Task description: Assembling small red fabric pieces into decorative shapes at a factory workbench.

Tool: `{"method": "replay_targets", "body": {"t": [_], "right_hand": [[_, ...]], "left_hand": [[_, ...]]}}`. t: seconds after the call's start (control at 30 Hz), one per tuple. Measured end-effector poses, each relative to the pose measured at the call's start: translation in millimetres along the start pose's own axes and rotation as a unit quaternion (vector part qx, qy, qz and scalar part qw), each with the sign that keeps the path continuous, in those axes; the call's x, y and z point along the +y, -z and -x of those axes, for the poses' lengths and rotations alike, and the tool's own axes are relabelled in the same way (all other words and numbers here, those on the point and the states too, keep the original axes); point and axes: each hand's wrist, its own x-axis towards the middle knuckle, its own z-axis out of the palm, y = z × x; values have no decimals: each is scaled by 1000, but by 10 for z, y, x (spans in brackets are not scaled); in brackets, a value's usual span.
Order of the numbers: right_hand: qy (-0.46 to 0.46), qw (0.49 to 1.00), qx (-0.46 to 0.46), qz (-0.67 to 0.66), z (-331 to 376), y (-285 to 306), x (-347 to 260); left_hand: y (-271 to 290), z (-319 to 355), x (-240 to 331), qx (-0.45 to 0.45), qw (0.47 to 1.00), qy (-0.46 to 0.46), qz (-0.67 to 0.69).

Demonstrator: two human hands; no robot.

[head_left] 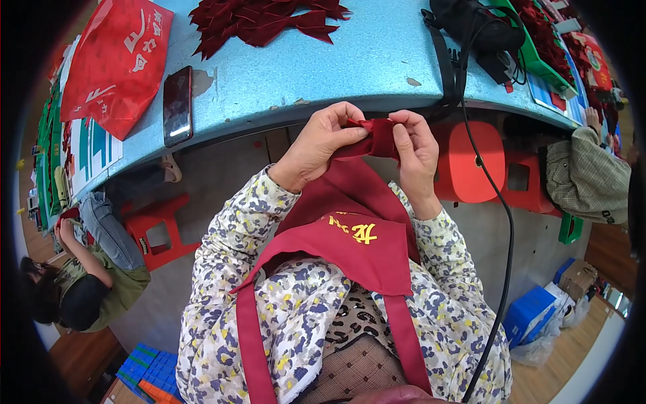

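Observation:
My left hand (324, 143) pinches one end of a dark red velvet ribbon (381, 139) between thumb and fingertips. On its other end, the thumb and fingers of my right hand (418, 153) are closed too. Between the two hands the ribbon is folded into a wide loop, held just off the near edge of the blue table, above my dark red apron (336, 236). Fingers cover part of the folds. Farther off on the table lies a pile of dark red ribbon pieces (262, 23) with pointed ends.
On the table lie a red plastic bag (121, 64), a phone (177, 106), a black bag with straps (474, 30) and a green tray (538, 57). A black cable (509, 256) hangs on my right. Red stools (474, 161) stand below; people sit on both sides.

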Motion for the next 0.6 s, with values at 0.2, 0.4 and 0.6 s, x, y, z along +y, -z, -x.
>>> {"method": "replay_targets", "body": {"t": [0.2, 0.4, 0.6], "right_hand": [[15, 997, 1, -77, -31, 175, -126], [16, 999, -46, 17, -29, 359, -90], [1, 999, -37, 8, -33, 389, -105]], "left_hand": [[-47, -95, -49, 26, 999, 0, 41], [-79, -176, -73, 8, 997, 9, 82], [-116, -196, -113, 3, 997, 2, 81]]}}
